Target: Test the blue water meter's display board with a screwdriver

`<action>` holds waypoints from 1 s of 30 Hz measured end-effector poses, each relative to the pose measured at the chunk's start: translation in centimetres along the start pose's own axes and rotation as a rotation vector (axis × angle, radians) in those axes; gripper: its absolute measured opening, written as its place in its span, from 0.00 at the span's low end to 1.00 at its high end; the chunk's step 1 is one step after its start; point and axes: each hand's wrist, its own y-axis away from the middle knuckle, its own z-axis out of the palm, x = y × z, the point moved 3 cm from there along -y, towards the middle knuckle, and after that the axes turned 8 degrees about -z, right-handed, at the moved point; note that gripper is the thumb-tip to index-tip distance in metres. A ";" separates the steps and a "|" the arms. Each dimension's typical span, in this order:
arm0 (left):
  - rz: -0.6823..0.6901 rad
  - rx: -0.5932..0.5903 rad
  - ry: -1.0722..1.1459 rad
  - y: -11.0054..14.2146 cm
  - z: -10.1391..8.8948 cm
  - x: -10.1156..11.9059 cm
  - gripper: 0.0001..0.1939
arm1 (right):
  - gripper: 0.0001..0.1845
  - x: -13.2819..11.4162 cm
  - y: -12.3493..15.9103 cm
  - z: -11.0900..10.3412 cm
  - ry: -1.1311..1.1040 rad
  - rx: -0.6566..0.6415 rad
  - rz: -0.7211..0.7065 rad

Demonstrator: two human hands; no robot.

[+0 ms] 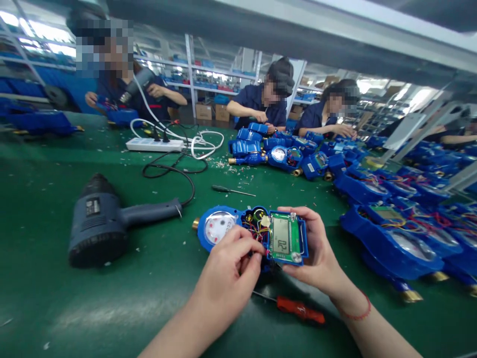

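Note:
A blue water meter (pixel 204 239) with a round dial lies in front of me, its housing uncovered so that coloured wires (pixel 261 229) show. At its right end sits a green circuit board (pixel 296 233) with a small LCD screen. My right hand (pixel 316 248) grips that end of the meter, thumb at the near side and fingers at the far side. My left hand (pixel 231 263) reaches over the housing, its thumb and forefinger pinched at the wires beside the board; what exactly lies between the fingertips is too small to make out. A red-handled screwdriver (pixel 300 310) lies just below the meter.
A heat gun (pixel 99 223) rests on the green table (pixel 149 303) at left. Beyond the meter lies a dark-handled screwdriver (pixel 223 189). A white power strip (pixel 154 144) with cables stands farther back. Several blue meters (pixel 395 243) crowd the right side. Co-workers (pixel 257 99) sit opposite.

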 end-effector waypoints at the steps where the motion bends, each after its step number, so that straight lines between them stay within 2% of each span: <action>1: 0.005 0.015 -0.017 0.1 0.0 0.1 0.10 | 0.37 0.0 0.2 0.0 0.014 -0.013 -0.001; 5: 0.048 0.187 -0.040 0.5 -1.0 0.5 0.07 | 0.38 0.1 0.8 0.2 0.114 -0.096 0.015; 8: 0.076 0.300 -0.041 0.7 -1.9 0.6 0.04 | 0.36 -0.2 1.2 0.5 0.217 -0.144 -0.029; 11: 0.099 0.302 -0.072 0.8 -2.0 0.7 0.01 | 0.36 -0.6 1.4 0.9 0.285 -0.139 -0.087; 18: 0.111 0.368 -0.177 1.0 -1.4 0.8 0.03 | 0.36 -0.9 1.5 1.6 0.328 -0.208 -0.179; 23: 0.075 0.337 -0.112 0.9 -1.5 0.6 0.07 | 0.36 -0.7 1.7 1.6 0.306 -0.199 -0.153; 30: -0.029 0.261 -0.042 0.7 -1.8 -0.1 0.07 | 0.37 -0.1 2.0 1.4 0.213 -0.153 -0.038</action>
